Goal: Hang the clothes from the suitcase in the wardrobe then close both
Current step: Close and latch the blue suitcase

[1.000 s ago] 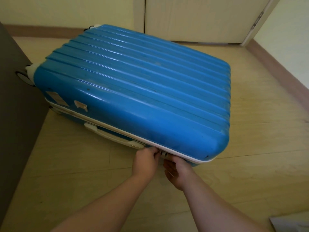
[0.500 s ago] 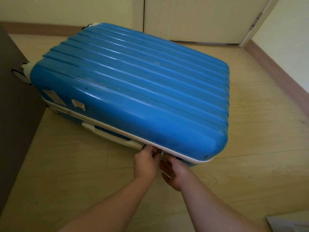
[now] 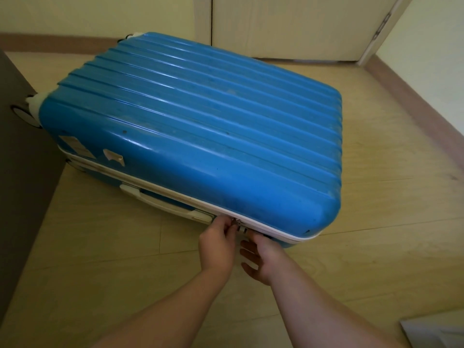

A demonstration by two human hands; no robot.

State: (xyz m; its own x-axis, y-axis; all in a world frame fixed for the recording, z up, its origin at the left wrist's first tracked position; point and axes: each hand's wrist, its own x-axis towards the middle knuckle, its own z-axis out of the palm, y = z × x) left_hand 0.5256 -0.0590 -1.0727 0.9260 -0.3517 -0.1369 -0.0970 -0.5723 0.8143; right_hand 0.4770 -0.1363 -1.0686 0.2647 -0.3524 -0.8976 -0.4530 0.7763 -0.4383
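Observation:
A blue ribbed hard-shell suitcase [image 3: 200, 126] lies flat and closed on the wooden floor, its white zip band and pale side handle [image 3: 165, 203] facing me. At the near side, my left hand [image 3: 218, 243] pinches the metal zip pulls [image 3: 238, 224] by the lock. My right hand [image 3: 265, 257] sits just right of them, thumb up against the lock area and fingers curled loosely underneath. No clothes show. The wardrobe cannot be identified for sure.
A dark brown furniture panel [image 3: 22, 172] stands at the left, close to the suitcase wheels [image 3: 23, 114]. A pale closed door [image 3: 288, 26] is behind the suitcase. A baseboard runs along the right wall. A grey-white object [image 3: 437, 332] lies at the bottom right corner.
Both hands stay at the zip pulls and lock; my left fingers have shifted slightly on the pulls. The view has tilted a little. The suitcase stays closed.

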